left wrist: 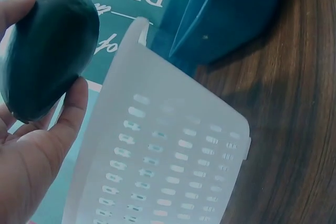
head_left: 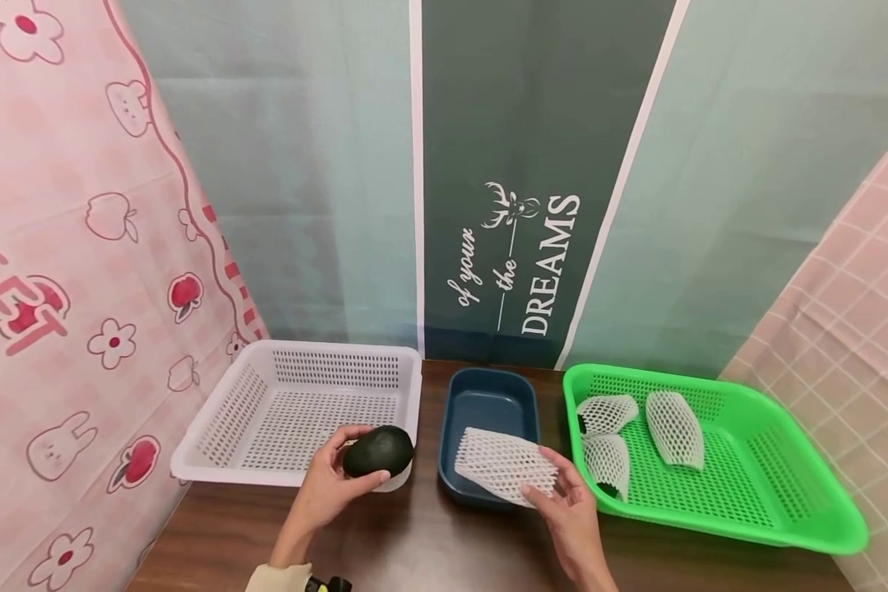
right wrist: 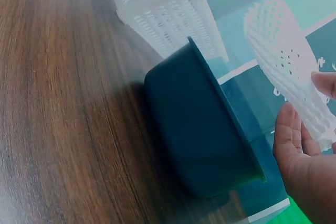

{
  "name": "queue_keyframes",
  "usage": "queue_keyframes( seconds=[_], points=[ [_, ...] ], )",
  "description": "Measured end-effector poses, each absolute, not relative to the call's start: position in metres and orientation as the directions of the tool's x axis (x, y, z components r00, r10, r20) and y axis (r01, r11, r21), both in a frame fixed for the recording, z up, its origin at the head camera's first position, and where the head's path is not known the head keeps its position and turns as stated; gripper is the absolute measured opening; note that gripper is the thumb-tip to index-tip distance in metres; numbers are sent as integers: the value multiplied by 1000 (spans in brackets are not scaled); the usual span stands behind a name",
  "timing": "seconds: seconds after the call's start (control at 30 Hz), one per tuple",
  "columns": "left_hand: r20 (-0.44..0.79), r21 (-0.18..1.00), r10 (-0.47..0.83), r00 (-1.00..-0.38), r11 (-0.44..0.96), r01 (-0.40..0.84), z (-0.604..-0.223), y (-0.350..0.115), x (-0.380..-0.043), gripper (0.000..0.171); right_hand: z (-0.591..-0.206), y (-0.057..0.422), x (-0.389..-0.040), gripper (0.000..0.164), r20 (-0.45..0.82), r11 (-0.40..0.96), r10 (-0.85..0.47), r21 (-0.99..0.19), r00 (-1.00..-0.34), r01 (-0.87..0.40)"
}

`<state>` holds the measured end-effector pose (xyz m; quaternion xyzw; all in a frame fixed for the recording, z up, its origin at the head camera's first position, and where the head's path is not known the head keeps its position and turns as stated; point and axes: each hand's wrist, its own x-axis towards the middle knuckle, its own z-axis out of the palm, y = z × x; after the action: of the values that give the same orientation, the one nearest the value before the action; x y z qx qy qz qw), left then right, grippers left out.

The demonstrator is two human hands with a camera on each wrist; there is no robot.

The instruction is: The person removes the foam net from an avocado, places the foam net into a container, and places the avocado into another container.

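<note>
In the head view my left hand (head_left: 332,479) grips a dark green avocado (head_left: 378,452) over the near right corner of the white basket (head_left: 296,478). The left wrist view shows the avocado (left wrist: 52,51) with fingers and thumb round it. My right hand (head_left: 571,514) pinches a white foam net sleeve (head_left: 505,464) by one end, above the blue bin (head_left: 488,381). Seen from the right wrist, the foam net sleeve (right wrist: 286,61) looks flattened and holds no fruit that I can see.
A green basket (head_left: 740,526) stands at the right with several foam net sleeves (head_left: 675,429) in it; dark fruit shows at the ends of two. Brown wooden table (head_left: 429,543) lies under everything. Printed curtains hang behind and at both sides.
</note>
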<state>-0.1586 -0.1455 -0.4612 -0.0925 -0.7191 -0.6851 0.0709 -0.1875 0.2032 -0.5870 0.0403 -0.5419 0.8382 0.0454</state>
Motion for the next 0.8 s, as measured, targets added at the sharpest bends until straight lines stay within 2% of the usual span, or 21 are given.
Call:
queue_keyframes(
  seconds=[0.33, 0.6, 0.8],
  points=[
    [220, 947, -36, -975, 246, 204, -456, -154, -165, 58, -585, 196, -197, 73, 84, -302, 99, -947, -992, -110],
    [187, 935, -40, -982, 315, 165, -429, -154, -164, 56, -579, 190, -214, 77, 85, -217, 62, -971, -994, -97],
    [177, 924, -18, -984, 349, 160, -439, -162, -177, 60, -577, 187, -218, 75, 64, -180, 38, -981, -997, -70]
  ],
)
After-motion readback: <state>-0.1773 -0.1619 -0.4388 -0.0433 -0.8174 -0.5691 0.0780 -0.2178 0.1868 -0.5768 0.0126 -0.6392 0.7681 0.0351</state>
